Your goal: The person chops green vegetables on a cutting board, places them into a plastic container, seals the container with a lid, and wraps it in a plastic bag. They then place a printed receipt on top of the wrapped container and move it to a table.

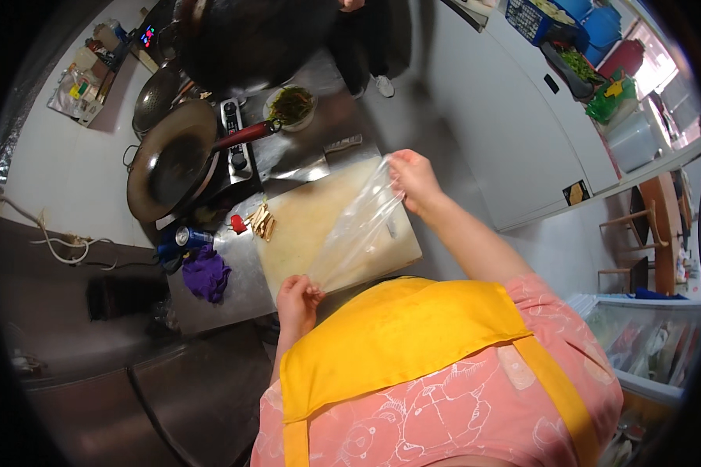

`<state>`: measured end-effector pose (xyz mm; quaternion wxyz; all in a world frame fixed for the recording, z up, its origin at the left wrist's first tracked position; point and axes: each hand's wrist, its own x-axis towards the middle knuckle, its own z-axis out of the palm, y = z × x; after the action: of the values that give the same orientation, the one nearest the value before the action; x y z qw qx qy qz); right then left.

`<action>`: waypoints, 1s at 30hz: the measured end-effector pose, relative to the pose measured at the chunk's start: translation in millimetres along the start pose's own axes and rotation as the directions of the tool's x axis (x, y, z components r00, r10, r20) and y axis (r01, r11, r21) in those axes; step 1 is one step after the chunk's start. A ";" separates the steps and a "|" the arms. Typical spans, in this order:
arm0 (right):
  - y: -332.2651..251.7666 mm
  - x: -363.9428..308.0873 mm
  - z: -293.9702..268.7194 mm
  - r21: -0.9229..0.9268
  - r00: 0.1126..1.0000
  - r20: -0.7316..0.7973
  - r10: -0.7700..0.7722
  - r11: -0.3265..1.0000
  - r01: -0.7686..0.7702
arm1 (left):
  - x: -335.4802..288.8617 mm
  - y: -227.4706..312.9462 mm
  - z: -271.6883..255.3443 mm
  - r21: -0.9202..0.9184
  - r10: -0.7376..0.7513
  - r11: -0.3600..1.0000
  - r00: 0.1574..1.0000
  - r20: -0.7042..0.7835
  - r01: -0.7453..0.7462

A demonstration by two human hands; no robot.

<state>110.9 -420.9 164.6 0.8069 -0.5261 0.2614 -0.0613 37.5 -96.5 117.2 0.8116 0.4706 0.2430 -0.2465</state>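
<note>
A thin clear plastic bag [358,222] is stretched slantwise over the pale cutting board [292,222]. At its near left end, my left hand [298,300] pinches it close to the board's front edge. My right hand [414,180] grips the other end, higher and farther right, above the board's right side. On the board's left edge lies a small heap of pale cut sticks [262,222], beside a red piece [237,223] that looks like pepper.
Left of the board are a purple cloth [206,274] and a blue can [191,237]. Beyond stands a wok [160,171] with a red handle, near a bowl of greens [290,105]. A large dark pan [249,39] looms at the top. Another person's shoe [384,86] shows on the floor.
</note>
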 end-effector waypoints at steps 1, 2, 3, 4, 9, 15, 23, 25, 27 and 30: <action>1.5 -5.3 10.8 -0.144 0.995 0.076 -0.072 0.986 0.082 | 1.1 1.1 -8.6 0.037 0.014 0.999 1.000 -0.023 -0.013; 3.7 -8.8 24.9 -0.315 0.945 0.140 -0.295 0.891 0.325 | 0.3 3.0 -14.6 0.073 0.004 0.997 0.995 -0.099 0.004; 0.8 -12.3 31.4 -0.385 0.891 0.249 -0.379 0.806 0.450 | -1.0 6.4 -16.2 0.102 -0.026 0.994 0.978 -0.205 0.048; -3.2 -16.1 35.8 -0.475 0.859 0.334 -0.388 0.718 0.509 | -2.7 10.0 -12.3 0.270 0.032 0.962 0.956 -0.292 0.050; -14.0 -50.9 65.8 -0.522 0.812 0.559 -0.167 0.690 0.501 | -13.1 31.3 67.0 0.759 0.685 -0.041 0.534 0.495 -0.650; -49.5 -52.3 30.9 -0.711 0.786 0.618 -0.020 0.412 0.570 | 21.0 74.6 105.8 0.925 0.517 -0.198 0.767 0.379 -0.324; -9.3 -42.4 1.2 -0.741 0.813 0.556 -0.172 0.341 0.579 | 41.6 77.1 104.0 0.830 0.490 -0.070 0.706 0.512 -0.554; 8.1 -31.1 -1.9 -0.719 0.790 0.540 -0.292 0.329 0.613 | 46.3 76.6 102.2 0.818 0.498 0.017 0.715 0.491 -0.575; 19.6 -15.8 -5.1 -0.679 0.954 0.300 -0.010 0.700 0.221 | 48.3 80.7 95.4 0.802 0.518 0.092 0.716 0.467 -0.590; 8.6 -11.3 1.3 -0.713 0.965 0.239 -0.107 0.655 0.249 | 32.2 95.2 83.4 0.839 0.449 -0.480 0.751 0.485 -0.255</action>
<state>100.4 -411.8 161.5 0.5355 -0.8329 0.1387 0.0171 135.4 -134.3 194.9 0.1113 0.9765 -0.1846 -0.0050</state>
